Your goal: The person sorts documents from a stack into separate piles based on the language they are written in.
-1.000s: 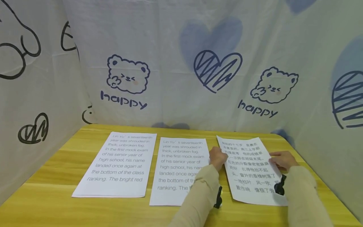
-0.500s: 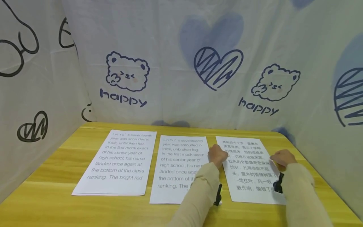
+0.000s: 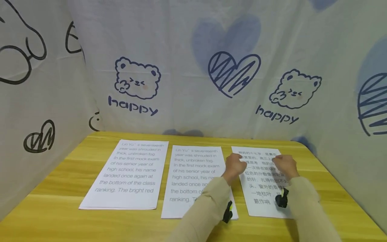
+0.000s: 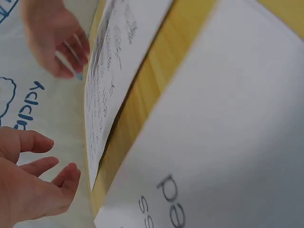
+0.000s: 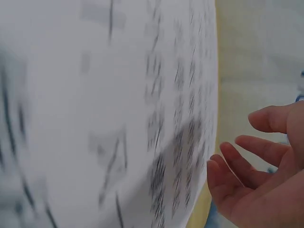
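Note:
A stack of white paper sheets printed with Chinese text (image 3: 261,183) lies on the table at the right. My left hand (image 3: 235,167) hovers at its left edge, between it and the middle stack. In the left wrist view this left hand (image 4: 40,183) has loosely bent fingers with nothing between them. Over the upper right part of the Chinese page is my right hand (image 3: 285,165), covering some of the print. The right wrist view shows that right hand (image 5: 259,164) with relaxed, parted fingers, apart from the paper and holding nothing.
Two stacks of sheets printed in English lie to the left: one in the middle (image 3: 185,174), partly hidden by my left sleeve, and one further left (image 3: 128,168). The yellow wood-grain table (image 3: 99,225) ends at white cloth walls (image 3: 181,87) with blue drawings.
The Chinese sheet was raised and curled at its top corner, then came down flat. My right hand has left its right edge and moved left over the page; the left hand has let go.

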A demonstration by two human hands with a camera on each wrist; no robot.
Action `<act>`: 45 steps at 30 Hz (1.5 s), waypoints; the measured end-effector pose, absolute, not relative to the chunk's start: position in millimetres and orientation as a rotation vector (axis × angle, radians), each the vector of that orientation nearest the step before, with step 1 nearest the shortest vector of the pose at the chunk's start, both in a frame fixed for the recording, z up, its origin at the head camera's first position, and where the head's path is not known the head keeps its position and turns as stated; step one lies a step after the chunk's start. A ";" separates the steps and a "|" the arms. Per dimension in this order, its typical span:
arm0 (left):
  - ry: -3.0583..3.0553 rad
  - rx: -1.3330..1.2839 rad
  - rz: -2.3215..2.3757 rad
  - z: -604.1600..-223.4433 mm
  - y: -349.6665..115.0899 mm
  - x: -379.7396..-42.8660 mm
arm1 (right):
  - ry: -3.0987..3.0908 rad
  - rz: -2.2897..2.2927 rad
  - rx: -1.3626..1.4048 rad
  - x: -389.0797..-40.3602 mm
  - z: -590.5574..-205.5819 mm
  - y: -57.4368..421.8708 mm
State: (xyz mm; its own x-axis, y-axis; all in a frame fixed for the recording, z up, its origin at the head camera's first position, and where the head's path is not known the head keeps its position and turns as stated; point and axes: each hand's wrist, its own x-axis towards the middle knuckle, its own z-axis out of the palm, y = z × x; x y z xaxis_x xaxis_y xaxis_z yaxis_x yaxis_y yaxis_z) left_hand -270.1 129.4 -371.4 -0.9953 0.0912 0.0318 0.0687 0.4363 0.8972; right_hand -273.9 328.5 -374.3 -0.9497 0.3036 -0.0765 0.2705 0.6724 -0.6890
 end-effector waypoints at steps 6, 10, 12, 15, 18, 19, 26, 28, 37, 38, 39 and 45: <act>2.794 0.459 1.485 -376.8 103.2 -275.2 | -2.823 1.220 -0.373 -282.2 -374.9 296.2; 2.823 0.494 1.396 -375.4 77.1 -281.9 | -2.861 1.233 -0.248 -280.5 -368.8 274.0; 2.842 0.437 1.374 -373.3 62.2 -285.5 | -2.866 1.248 -0.188 -276.4 -362.8 262.6; 2.836 0.326 1.381 -368.5 38.0 -289.7 | -2.865 1.218 -0.110 -273.0 -356.6 250.3; 2.807 0.231 1.420 -367.5 12.6 -291.3 | -2.877 1.200 -0.080 -271.4 -353.1 239.9; 2.790 0.199 1.441 -367.1 4.5 -291.0 | -2.883 1.192 -0.067 -271.3 -352.7 237.0; 2.708 0.082 1.514 -366.7 -41.4 -287.8 | -2.931 1.169 0.004 -271.1 -355.4 215.9; 2.705 0.068 1.512 -366.2 -47.3 -286.0 | -2.930 1.176 0.045 -270.8 -356.3 212.5; 2.639 0.044 1.535 -366.0 -70.7 -274.1 | -2.932 1.280 0.135 -264.9 -362.1 196.9; 2.637 0.045 1.537 -366.5 -73.9 -273.4 | -2.935 1.302 0.119 -264.0 -362.5 195.4; 2.640 0.045 1.536 -367.3 -77.3 -273.1 | -2.936 1.327 0.099 -263.2 -363.1 194.1; 2.686 -0.011 1.457 -367.4 -96.7 -272.9 | -2.904 1.504 0.031 -262.1 -366.9 189.9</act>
